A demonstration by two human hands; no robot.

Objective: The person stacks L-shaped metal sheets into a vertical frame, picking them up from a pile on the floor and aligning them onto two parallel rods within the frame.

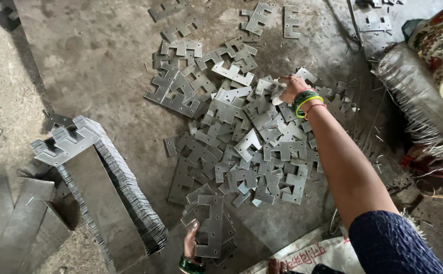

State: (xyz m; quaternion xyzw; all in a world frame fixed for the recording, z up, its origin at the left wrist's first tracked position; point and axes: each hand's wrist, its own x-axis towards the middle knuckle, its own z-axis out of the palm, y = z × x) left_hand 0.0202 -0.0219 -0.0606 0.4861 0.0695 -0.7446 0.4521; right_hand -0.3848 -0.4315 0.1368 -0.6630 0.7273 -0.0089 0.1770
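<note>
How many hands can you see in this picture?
2: the right hand reaches into the far side of the scattered metal plates; the left hand holds a bundle of plates at the bottom edge.

A small metal-stamping workshop, worked on the floor. The bare, stained concrete floor [94, 61] is strewn at its centre with a heap of identical punched sheet-metal plates [242, 132]. At 8 o'clock lies a long, neatly aligned stack of the same plates [115, 187], with flat steel offcut strips [13, 223] beside it.
</note>
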